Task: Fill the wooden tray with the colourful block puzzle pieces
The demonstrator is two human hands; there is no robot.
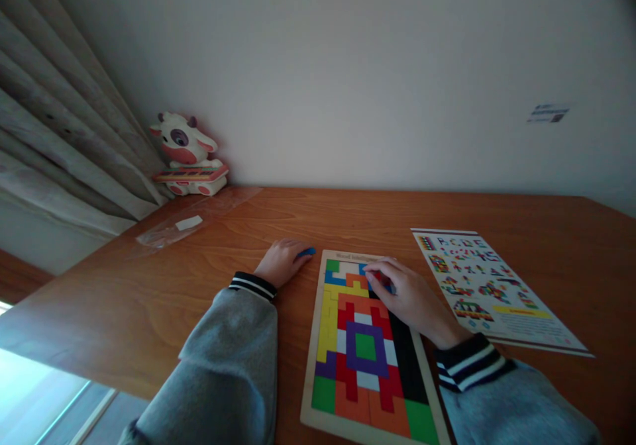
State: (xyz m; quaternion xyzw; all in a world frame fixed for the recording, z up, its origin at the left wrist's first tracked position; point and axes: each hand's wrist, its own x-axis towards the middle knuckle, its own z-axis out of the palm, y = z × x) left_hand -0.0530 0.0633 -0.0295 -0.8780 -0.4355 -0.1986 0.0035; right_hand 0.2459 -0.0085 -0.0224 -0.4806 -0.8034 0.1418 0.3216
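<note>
At the left of the wooden puzzle board [311, 365], my left hand [282, 261] rests on the table, closed on a blue puzzle piece [307, 251] that sticks out past its fingers. My right hand [410, 299] is over the board's upper right corner, fingers curled down at the pieces. Red and blue show around those fingertips; what they grip, if anything, is partly hidden. Coloured block pieces fill much of the frame, with a green block [366, 347] inside a purple ring [351, 359]. A pale bare patch [349, 268] shows near the top.
A printed sheet [497, 286] of coloured figures lies right of the board. Clear plastic wrapping [169, 234] with a white label is at the left. A toy cow with a keyboard [191, 160] stands at the back left, beside the curtain [64, 114]. Behind the table [342, 216] is a wall.
</note>
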